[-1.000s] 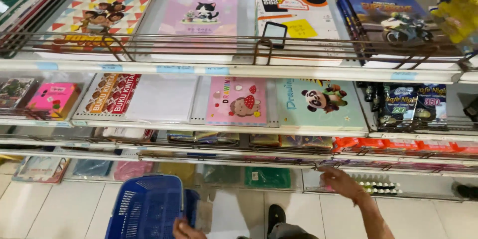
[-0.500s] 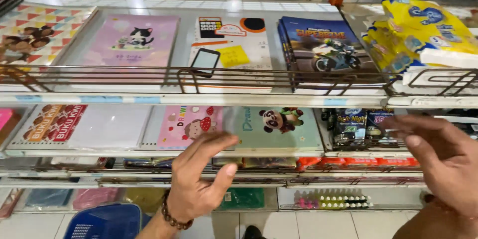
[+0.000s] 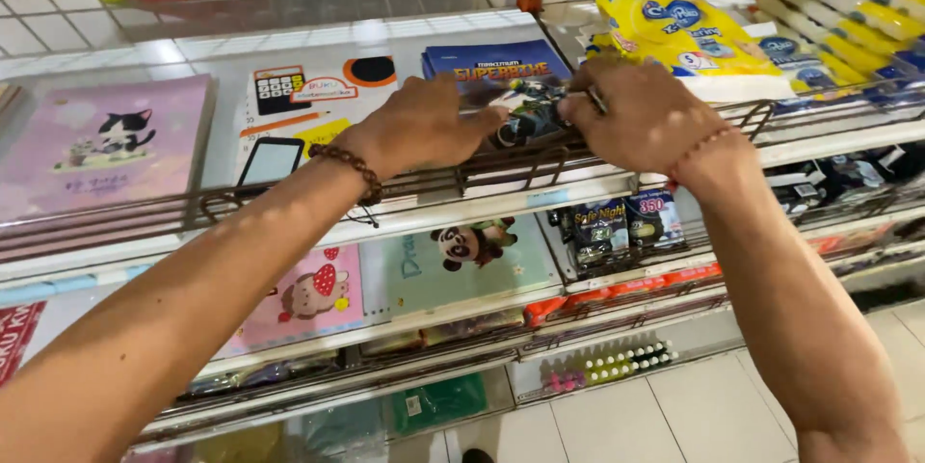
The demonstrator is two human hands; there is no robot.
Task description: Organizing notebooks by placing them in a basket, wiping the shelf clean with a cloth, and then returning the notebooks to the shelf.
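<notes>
A blue book with a motorbike picture [image 3: 496,63] lies on the sloping top shelf behind a brown wire rail [image 3: 540,162]. My left hand [image 3: 424,121], with a bead bracelet on its wrist, curls over the book's lower left part. My right hand [image 3: 641,111] curls over its lower right corner, and a thin band circles that wrist. Both hands cover the book's lower edge just above the rail, so the grip underneath is hidden.
Left of the book lie a white notebook with a calculator picture [image 3: 299,102] and a pink cat notebook [image 3: 101,140]. Yellow plastic packs [image 3: 689,34] sit to the right. The shelf below holds a panda book [image 3: 462,256], a pink notebook [image 3: 308,294] and dark packets [image 3: 621,227]. Below is a tiled floor [image 3: 655,415].
Both hands have risen from in front of the lower shelf to the top shelf and closed on the blue motorbike book. The view has shifted right and closer.
</notes>
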